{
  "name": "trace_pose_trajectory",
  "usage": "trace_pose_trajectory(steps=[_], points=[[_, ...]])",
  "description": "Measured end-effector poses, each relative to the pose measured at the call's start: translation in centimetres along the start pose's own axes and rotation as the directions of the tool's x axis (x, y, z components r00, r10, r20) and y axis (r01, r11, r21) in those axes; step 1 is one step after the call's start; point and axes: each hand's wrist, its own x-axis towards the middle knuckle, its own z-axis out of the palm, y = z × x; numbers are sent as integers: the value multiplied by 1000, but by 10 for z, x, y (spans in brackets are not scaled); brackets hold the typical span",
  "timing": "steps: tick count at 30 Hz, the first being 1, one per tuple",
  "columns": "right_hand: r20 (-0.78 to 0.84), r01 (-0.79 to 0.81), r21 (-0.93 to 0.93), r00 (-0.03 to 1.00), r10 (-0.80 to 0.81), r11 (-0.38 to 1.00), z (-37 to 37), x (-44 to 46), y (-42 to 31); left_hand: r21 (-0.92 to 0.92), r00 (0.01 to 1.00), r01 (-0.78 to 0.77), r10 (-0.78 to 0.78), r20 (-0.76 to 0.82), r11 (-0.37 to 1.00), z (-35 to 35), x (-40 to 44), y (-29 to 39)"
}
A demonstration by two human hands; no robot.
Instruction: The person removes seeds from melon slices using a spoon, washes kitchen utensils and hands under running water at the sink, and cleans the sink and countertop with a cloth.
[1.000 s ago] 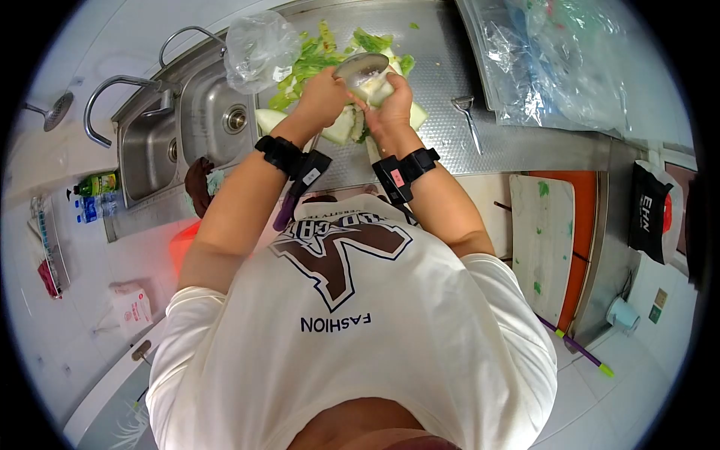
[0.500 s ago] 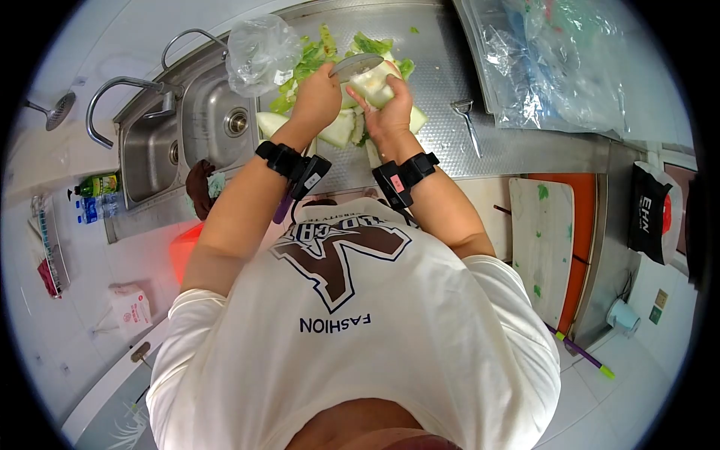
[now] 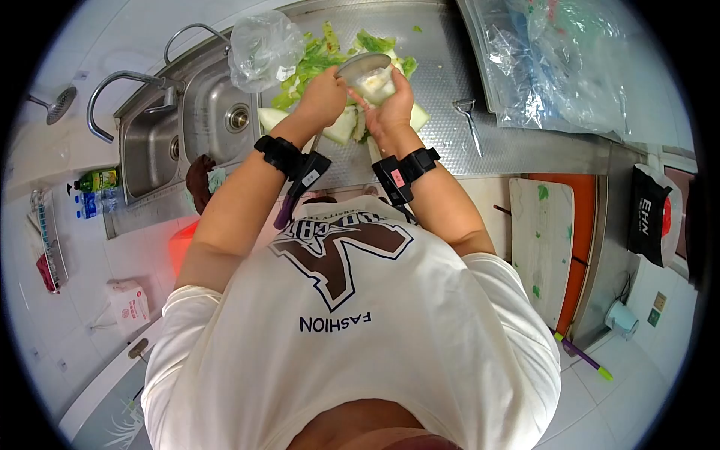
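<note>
My left hand [image 3: 322, 100] is closed round the handle of a broad metal tool [image 3: 361, 66] with a rounded end, which looks like a large spoon. Its head lies against a pale green melon piece [image 3: 381, 88], cupped in my right hand [image 3: 394, 112]. The fingers of my right hand wrap round the piece, whose pale inner side shows. Beneath both hands lie more pale green pieces [image 3: 339, 129] on the metal counter [image 3: 439, 75]. Behind them are green leaves and peelings [image 3: 315, 61].
A clear plastic bag [image 3: 264, 51] lies beside the double sink [image 3: 217, 109]. To the right of my hands is a metal peeler [image 3: 469, 124]. Large plastic bags [image 3: 562, 71] cover the right side of the counter. A brown cloth [image 3: 199, 184] hangs at the sink's front edge.
My left hand first drew back slightly to the left, then returned toward the melon piece. The metal tool tilted and now shows its broad face again. My right hand still holds the piece.
</note>
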Motion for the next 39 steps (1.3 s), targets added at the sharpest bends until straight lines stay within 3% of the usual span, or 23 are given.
trace_pose_trajectory(steps=[2, 5, 9, 11, 15, 17, 18, 19, 21, 25, 27, 30, 39], points=[[6, -114, 55, 993, 114, 992, -1, 0, -2, 309, 923, -345, 381, -62, 886, 2, 5, -12], [-9, -254, 142, 966, 258, 957, 7, -5, -16, 271, 932, -359, 358, 53, 893, -12, -8, 10], [10, -326, 97, 945, 326, 940, 2, -2, -21, 173, 950, -312, 308, 55, 934, -13, -7, 10], [103, -405, 150, 914, 393, 902, -12, 11, -14, 203, 945, -327, 318, 75, 923, -14, -7, 13], [143, -378, 115, 922, 361, 919, -2, 3, -21, 177, 928, -373, 363, 83, 911, -17, -4, 11], [101, -283, 49, 956, 277, 958, 0, 5, -21, 74, 916, -400, 400, 11, 914, -14, -2, 3], [125, -236, 94, 967, 224, 967, 2, 7, -20, 20, 965, -250, 251, -79, 968, -13, -5, 9], [129, -235, 95, 966, 222, 967, 3, 8, -20, 24, 964, -252, 254, -82, 967, -10, -3, 9], [92, -78, 81, 993, 70, 994, 5, 9, -20, 103, 915, -296, 312, -255, 950, -2, 3, 1], [92, 58, 61, 994, -64, 996, 2, 14, -6, -39, 963, -159, 146, -229, 987, 8, 6, 5], [9, 163, 4, 987, -163, 987, 6, 11, -1, -441, 978, 193, -208, 15, 877, -1, -11, 36], [-19, 175, -31, 984, -175, 984, 9, 8, -2, -507, 960, 278, -231, 156, 816, -7, -11, 34], [1, 311, -98, 950, -313, 945, 3, 9, 2, -553, 884, 451, -268, 382, 700, -7, -7, 24]])
